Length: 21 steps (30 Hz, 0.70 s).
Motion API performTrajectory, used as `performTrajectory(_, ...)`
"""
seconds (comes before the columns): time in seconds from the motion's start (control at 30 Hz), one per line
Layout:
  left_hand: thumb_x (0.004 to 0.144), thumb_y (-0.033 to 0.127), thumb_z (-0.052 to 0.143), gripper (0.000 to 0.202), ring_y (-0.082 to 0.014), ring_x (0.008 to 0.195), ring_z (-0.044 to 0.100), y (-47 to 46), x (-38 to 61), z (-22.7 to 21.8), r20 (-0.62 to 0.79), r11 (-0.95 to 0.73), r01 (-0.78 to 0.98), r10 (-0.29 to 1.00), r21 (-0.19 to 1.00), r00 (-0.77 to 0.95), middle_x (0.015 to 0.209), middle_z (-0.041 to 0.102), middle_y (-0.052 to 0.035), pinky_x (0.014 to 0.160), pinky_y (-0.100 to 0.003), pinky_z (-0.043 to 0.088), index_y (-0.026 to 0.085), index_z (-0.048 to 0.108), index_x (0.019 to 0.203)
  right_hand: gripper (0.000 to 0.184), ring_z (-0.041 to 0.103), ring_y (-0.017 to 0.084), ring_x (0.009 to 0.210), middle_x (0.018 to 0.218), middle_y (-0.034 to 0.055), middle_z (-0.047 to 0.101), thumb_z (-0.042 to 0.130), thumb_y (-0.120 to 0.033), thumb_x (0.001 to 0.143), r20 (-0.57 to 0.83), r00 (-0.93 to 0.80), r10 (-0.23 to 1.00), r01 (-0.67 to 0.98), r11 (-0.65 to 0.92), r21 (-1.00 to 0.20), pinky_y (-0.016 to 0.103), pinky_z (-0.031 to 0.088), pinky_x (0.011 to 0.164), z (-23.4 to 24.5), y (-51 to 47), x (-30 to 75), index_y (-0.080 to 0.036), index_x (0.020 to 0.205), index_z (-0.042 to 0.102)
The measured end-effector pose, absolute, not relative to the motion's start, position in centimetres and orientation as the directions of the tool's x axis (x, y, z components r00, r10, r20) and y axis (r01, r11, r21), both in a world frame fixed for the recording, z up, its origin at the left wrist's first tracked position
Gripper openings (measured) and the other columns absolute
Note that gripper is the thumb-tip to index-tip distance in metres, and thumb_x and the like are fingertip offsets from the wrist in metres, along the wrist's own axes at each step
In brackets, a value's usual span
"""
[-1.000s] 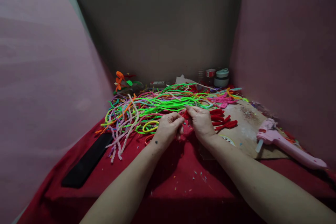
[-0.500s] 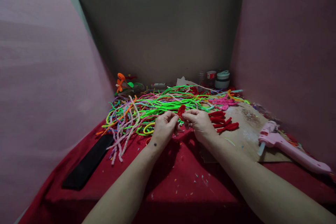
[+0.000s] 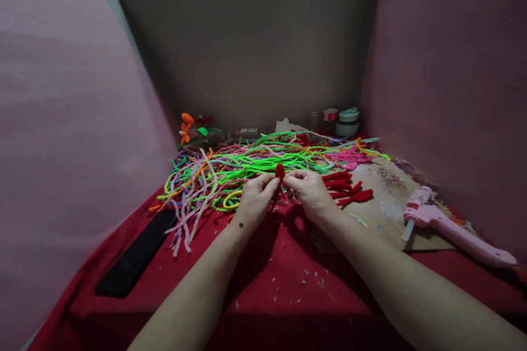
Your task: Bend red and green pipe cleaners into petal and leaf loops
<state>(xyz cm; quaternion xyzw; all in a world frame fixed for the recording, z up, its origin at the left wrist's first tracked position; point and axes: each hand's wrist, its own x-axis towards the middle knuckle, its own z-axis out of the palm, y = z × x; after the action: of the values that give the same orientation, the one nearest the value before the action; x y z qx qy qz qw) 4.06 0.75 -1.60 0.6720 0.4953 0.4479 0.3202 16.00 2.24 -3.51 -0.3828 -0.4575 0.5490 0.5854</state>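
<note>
Between my fingertips stands a small red pipe cleaner loop [image 3: 280,170], its lower end partly hidden by my fingers. My left hand [image 3: 259,194] pinches it from the left. From the right, my right hand [image 3: 307,191] has thumb and forefinger closed on the same piece. Several more red pipe cleaner loops [image 3: 354,196] lie just right of my right hand. Behind both hands spreads a heap of bright pipe cleaners [image 3: 263,163], mostly green, pink and orange.
A pink glue gun [image 3: 448,222] lies at the right on a cardboard sheet [image 3: 382,225]. At the left is a black flat strip [image 3: 134,258]. Orange pipe cleaner flowers [image 3: 187,126] and a lidded container [image 3: 348,123] stand at the back. Scraps dot the red cloth [image 3: 284,290].
The red loop has turned between my fingers; it looked wide and tilted before and now appears narrow and upright. Both hands keep their pinch. The view has shifted slightly.
</note>
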Motion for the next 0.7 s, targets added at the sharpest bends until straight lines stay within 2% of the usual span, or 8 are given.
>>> performTrajectory(0.13, 0.067, 0.03, 0.061, 0.017, -0.0093, 0.055, 0.05, 0.65, 4.18, -1.43, 0.198, -0.21, 0.201, 0.977, 0.957, 0.078, 0.06, 0.057, 0.0023, 0.055, -0.02, 0.04, 0.013, 0.061, 0.07, 0.01, 0.037, 0.007, 0.037, 0.041, -0.0055, 0.046, 0.054, -0.022, 0.06, 0.142, -0.021, 0.99, -0.24, 0.133, -0.962, 0.021, 0.027, 0.039, -3.65, 2.25, 15.87, -0.017, 0.052, 0.05)
performTrajectory(0.43, 0.063, 0.027, 0.065, 0.015, -0.0087, 0.054, 0.051, 0.86, 4.11, -1.82, 0.202, -0.204, 0.145, 0.979, 0.968, 0.029, 0.057, 0.058, 0.0034, 0.056, -0.021, 0.042, 0.013, 0.061, 0.065, 0.01, 0.037, 0.007, 0.037, 0.042, -0.0053, 0.047, 0.053, -0.023, 0.06, 0.144, 0.003, 0.99, -0.157, 0.142, -0.977, 0.021, 0.026, 0.04, -3.63, 2.2, 15.86, -0.016, 0.053, 0.053)
performTrajectory(0.7, 0.059, 0.027, 0.07, 0.021, -0.0076, 0.053, 0.05, 1.37, 3.62, -2.19, 0.165, -0.167, 0.054, 0.985, 0.984, 0.048, 0.058, 0.058, 0.0027, 0.056, -0.021, 0.04, 0.012, 0.058, 0.066, 0.017, 0.032, 0.005, 0.033, 0.037, -0.006, 0.042, 0.055, -0.023, 0.06, 0.075, -0.139, 0.987, -0.342, 0.023, -0.939, 0.02, 0.022, 0.035, -3.74, 1.98, 15.67, -0.017, 0.047, 0.046)
